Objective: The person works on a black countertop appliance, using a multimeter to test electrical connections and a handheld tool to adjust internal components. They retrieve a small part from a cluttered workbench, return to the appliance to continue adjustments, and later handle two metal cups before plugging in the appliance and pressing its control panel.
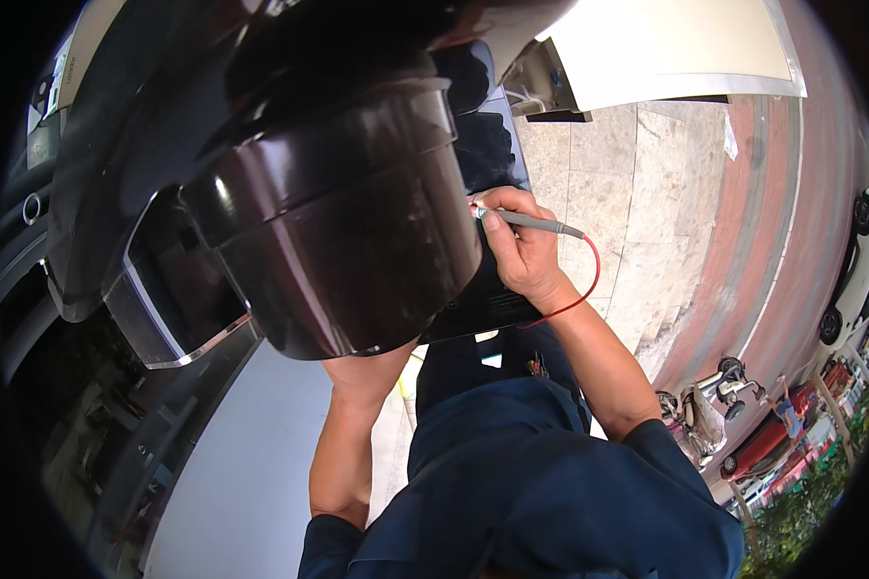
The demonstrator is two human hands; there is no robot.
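Head view: I saw the right hand (523, 241) pinching a slim grey plastic probe (536, 222), tip end near the rounded, glossy dark casing (348, 222). Left hand (369, 374) mostly hidden behind it; couldn't tell its grip. Probe could've slipped on slick surfaces, or the curved red wire (599, 265) snagged.

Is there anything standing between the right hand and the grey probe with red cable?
Nothing visible: the right hand grips the grey probe directly. The probe's tip is hard to make out near the glossy dark casing, so I cannot tell there.
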